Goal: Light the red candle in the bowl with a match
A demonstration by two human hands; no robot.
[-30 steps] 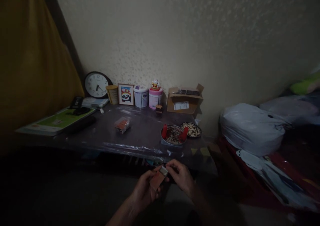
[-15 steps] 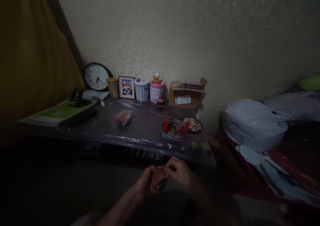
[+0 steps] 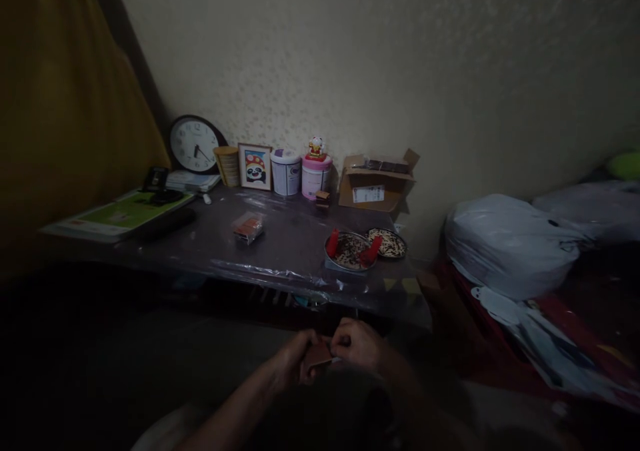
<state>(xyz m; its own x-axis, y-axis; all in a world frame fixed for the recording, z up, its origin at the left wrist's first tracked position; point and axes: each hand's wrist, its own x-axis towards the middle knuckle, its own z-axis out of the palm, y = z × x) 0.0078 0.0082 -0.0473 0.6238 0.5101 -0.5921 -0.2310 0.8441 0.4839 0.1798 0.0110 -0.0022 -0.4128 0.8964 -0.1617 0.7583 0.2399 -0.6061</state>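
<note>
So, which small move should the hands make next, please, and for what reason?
Probably the right hand should ease gently outward from the end of the small box, with the left hand steadying it. The left hand grips the box, the right is curled close at its end, and a pale piece shows there; whether the fingers pinch it is hidden.

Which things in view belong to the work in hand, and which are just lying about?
In use:
small reddish-brown box, in the left hand
right hand, at the box's end

Lying about:
clock
framed picture
pink tub
cardboard box
wrapped pack and round dish, link unclear
</note>
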